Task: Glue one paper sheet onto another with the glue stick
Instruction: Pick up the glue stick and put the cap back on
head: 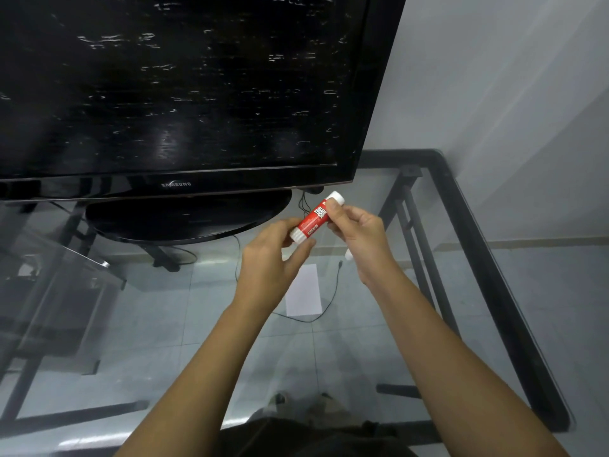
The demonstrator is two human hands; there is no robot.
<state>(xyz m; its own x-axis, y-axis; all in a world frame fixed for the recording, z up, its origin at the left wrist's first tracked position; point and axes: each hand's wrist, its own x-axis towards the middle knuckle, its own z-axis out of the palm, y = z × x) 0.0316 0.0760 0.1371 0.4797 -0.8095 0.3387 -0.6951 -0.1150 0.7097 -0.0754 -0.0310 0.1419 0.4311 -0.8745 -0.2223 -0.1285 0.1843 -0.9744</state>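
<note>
Both my hands hold a red and white glue stick above the glass table, tilted with its white cap up to the right. My left hand grips its lower white end. My right hand pinches it near the capped upper end. A white paper sheet lies flat on the glass below my hands, partly hidden by my left wrist. I see only this one sheet.
A large black television on an oval stand fills the back left. A thin black cable loops beside the sheet. The glass table has a black metal frame along its right edge, next to a grey wall.
</note>
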